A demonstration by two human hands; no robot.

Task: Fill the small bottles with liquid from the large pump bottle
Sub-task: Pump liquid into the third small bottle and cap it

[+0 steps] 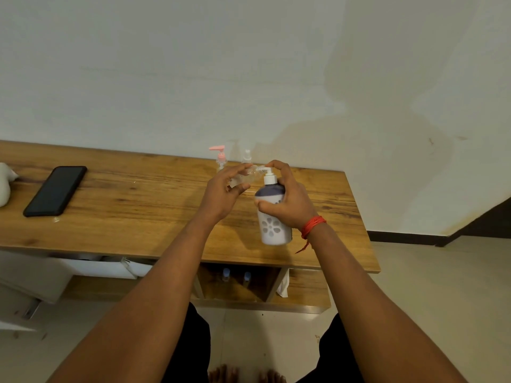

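My right hand (287, 201) grips the large white pump bottle (273, 226) with a flower print, lifted a little over the wooden table (143, 205); my index finger rests on its white pump head (268, 172). My left hand (224, 193) holds a small clear bottle (247, 176) tilted on its side, with its mouth at the pump's nozzle. Behind my hands, by the wall, stand a small clear bottle with a pink pump (220, 157) and another small clear bottle with a white top (247, 156).
A black phone (55, 190) lies face up on the table's left part. A white object (5, 183) sits at the far left edge. Two bottles with blue caps (236, 276) stand on the shelf under the table. My bare feet (246, 374) show on the tiled floor.
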